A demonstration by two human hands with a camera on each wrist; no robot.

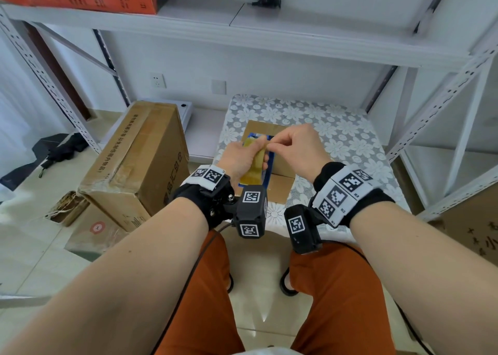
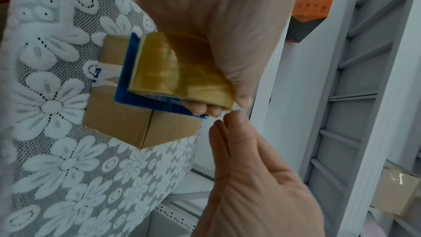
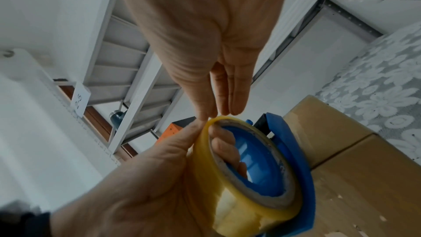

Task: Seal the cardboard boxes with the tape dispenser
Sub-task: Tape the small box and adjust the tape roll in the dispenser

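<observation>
Tape dispenser (image 1: 257,163): blue frame, yellowish roll

Bright, even daylight; soft wrist views, wide-angle edge bending.

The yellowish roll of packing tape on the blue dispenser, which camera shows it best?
The right wrist view: the yellowish roll of packing tape shows its rim, blue core and the left hand gripping it. The left wrist view shows only its outer curved face. In the head view it is small, mostly hidden behind both hands.
</observation>
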